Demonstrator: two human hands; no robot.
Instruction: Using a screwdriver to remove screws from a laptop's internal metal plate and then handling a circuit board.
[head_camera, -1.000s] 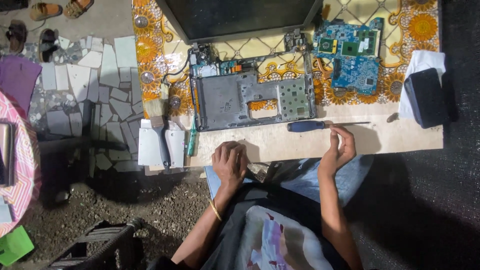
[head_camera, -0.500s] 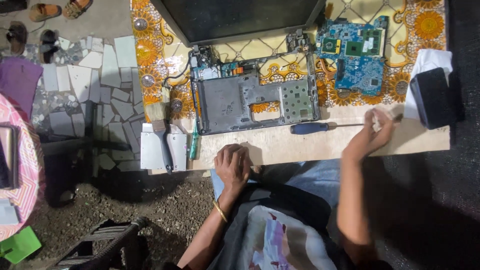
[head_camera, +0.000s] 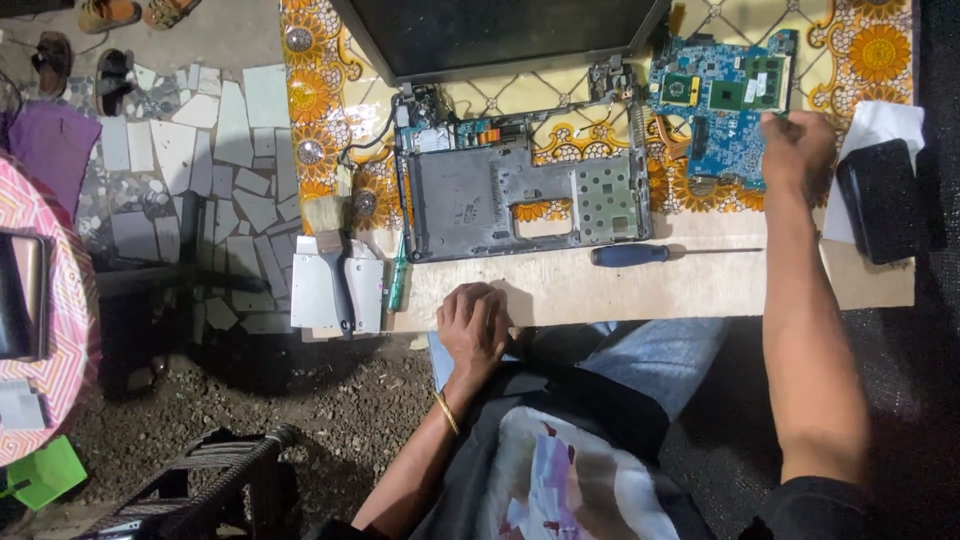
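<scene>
On a wooden board over flowered cloth (gravel floor below), the right hand pinches the circuit board; the left hand rests curled, empty.

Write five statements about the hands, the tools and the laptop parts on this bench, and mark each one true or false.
1. The right hand rests on the right edge of the blue circuit board. True.
2. The blue-handled screwdriver is held in the left hand. False: it lies untouched on the pale wooden board, and the left hand rests flat at that board's near edge.
3. The grey laptop base shell lies between the paintbrush with pale bristles and the circuit board. True.
4. The circuit board is still mounted inside the base shell. False: it lies apart, to the shell's right.
5. A black rectangular block lies on white cloth right of the right hand. True.
</scene>
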